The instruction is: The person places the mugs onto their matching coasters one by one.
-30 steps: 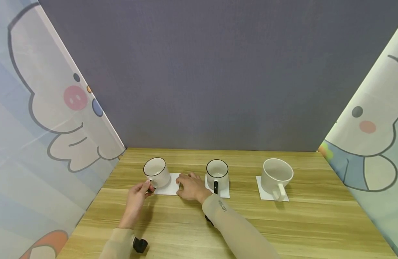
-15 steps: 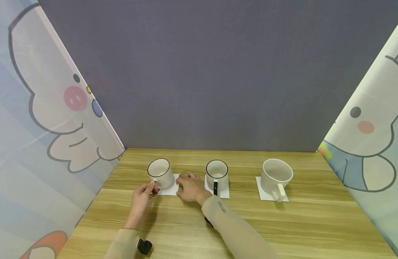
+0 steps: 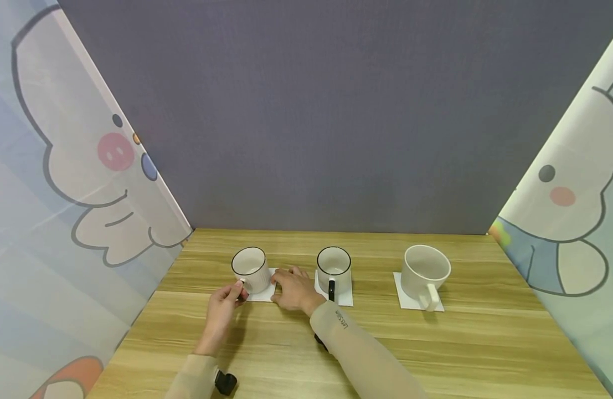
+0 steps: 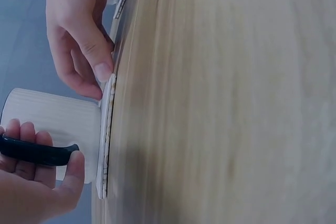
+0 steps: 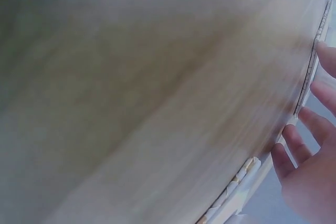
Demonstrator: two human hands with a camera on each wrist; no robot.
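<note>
In the head view, a ribbed white mug (image 3: pixel 251 272) with a dark rim stands upright on a square white coaster (image 3: pixel 262 296), left of the middle. My left hand (image 3: pixel 219 315) grips its black handle (image 4: pixel 38 152); in the left wrist view the fingers go round the handle and the mug's base is against the coaster. My right hand (image 3: pixel 293 290) rests at the coaster's right edge. Seen from the left wrist, its thumb touches that edge, and in the right wrist view its fingers (image 5: pixel 297 142) are spread and hold no mug.
A matching black-handled mug (image 3: pixel 334 265) stands on a coaster (image 3: pixel 345 298) just right of my right hand. Farther right, a wider white mug (image 3: pixel 426 271) sits on another coaster (image 3: pixel 405 300). A grey partition (image 3: pixel 336 122) closes off the back of the wooden table (image 3: pixel 490 332).
My left hand has moved the left mug a little rightward along its coaster, nearer the right hand, so less of the coaster shows. The right hand has stayed at the coaster's edge.
</note>
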